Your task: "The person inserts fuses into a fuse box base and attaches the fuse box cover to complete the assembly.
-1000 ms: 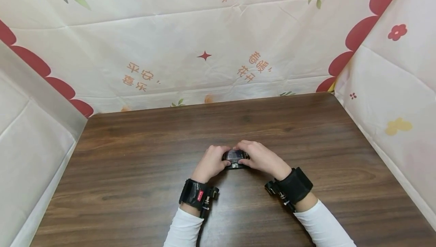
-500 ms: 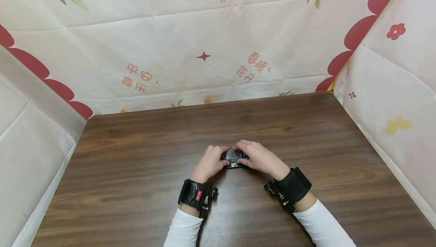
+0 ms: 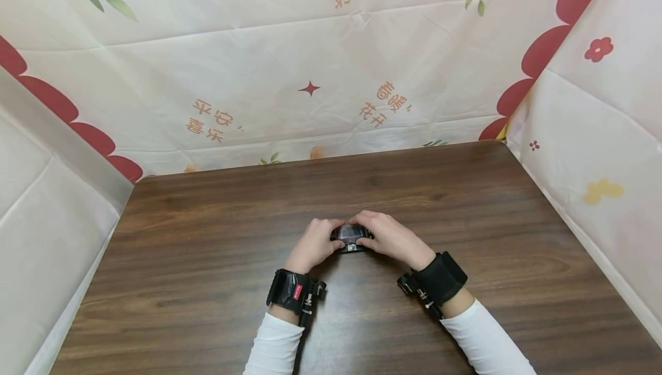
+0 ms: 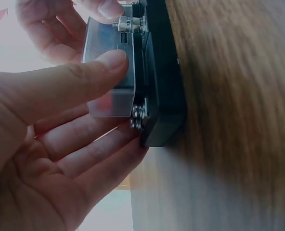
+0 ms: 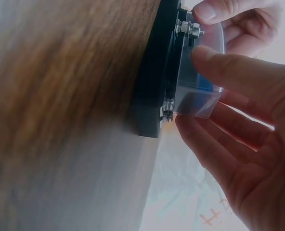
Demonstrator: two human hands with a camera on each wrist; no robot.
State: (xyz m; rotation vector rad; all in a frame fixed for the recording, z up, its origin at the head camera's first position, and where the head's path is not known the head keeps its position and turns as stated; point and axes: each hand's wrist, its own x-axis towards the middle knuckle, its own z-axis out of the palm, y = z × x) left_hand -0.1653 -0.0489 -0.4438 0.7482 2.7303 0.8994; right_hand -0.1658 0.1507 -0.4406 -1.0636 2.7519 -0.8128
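A small device with a black base (image 4: pixel 164 108) and a clear plastic cover (image 3: pixel 350 235) is between the two hands, near the middle of the table. Metal bolts with nuts (image 5: pixel 189 30) stick up along the base, outside the cover. My left hand (image 3: pixel 312 243) holds the cover at its left end, thumb on the near face and fingers behind. At the other end my right hand (image 3: pixel 392 238) grips it the same way, its thumb (image 5: pixel 219 62) against the cover's near face. The base sits at the tabletop. Each hand's far fingertips are partly hidden by the device.
The brown wood-grain table (image 3: pixel 207 237) stretches around the hands. A printed white cloth (image 3: pixel 258 76) hangs behind it, with white cloth walls (image 3: pixel 595 134) at the sides. Black camera straps (image 3: pixel 439 277) wrap both wrists.
Both hands and the device have shifted slightly left and a little away in the head view. The grip of each hand looks the same.
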